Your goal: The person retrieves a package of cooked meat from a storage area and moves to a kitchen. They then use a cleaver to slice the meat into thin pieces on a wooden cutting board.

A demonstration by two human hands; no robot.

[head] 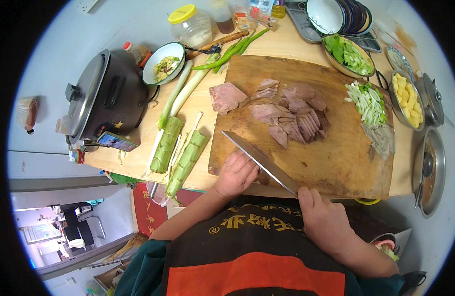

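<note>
My right hand [320,212] grips the handle end of a kitchen knife [262,162] at the board's near edge. Its long blade slants up and left, close beside the fingers of my left hand [236,175]. Those fingers rest on a piece of dark meat [263,177], mostly hidden under hand and blade. On the wooden cutting board [338,155] lie sliced cooked meat [301,107] and a flat meat piece [226,97] at the left. Sliced scallions [365,103] and a greyish heap [379,140] sit at the board's right side.
Left of the board are green stalks [186,162], leeks [186,87], green chillies [235,50], an enamel bowl [148,70] and a large lidded cooker [112,100] with a phone [117,142] before it. A bowl of greens [349,55] and a bowl of cut yellow pieces [407,101] stand right.
</note>
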